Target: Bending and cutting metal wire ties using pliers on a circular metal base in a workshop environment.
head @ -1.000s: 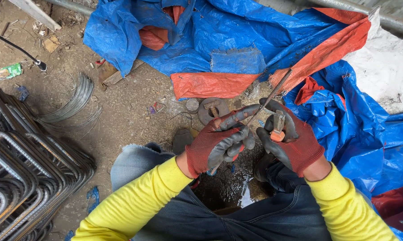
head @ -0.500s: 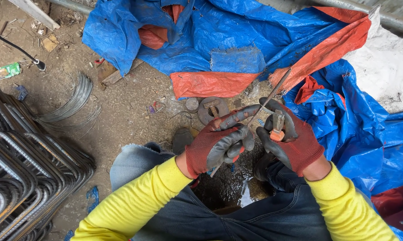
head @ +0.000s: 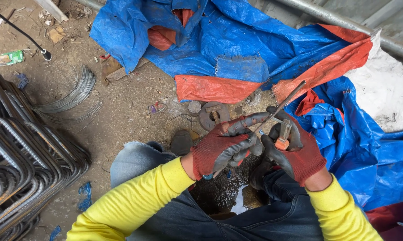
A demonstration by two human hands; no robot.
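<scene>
Both my hands wear red and grey work gloves, and yellow sleeves cover my arms. My left hand (head: pixel 224 145) is closed around a thin steel rod (head: pixel 287 100) that slants up to the right over the tarpaulin. My right hand (head: pixel 295 154) grips an orange-handled tool (head: pixel 283 137) pressed against the rod just right of my left fingers. The two hands touch above my knees, which are in dark jeans.
A blue and orange tarpaulin (head: pixel 237 40) covers the ground ahead and to the right. A stack of bent rebar stirrups (head: pixel 23 160) lies at left, with a coil of wire (head: pixel 72 96) beyond. A round metal disc (head: pixel 214 115) sits on the dirt. A puddle (head: pixel 237 203) lies between my legs.
</scene>
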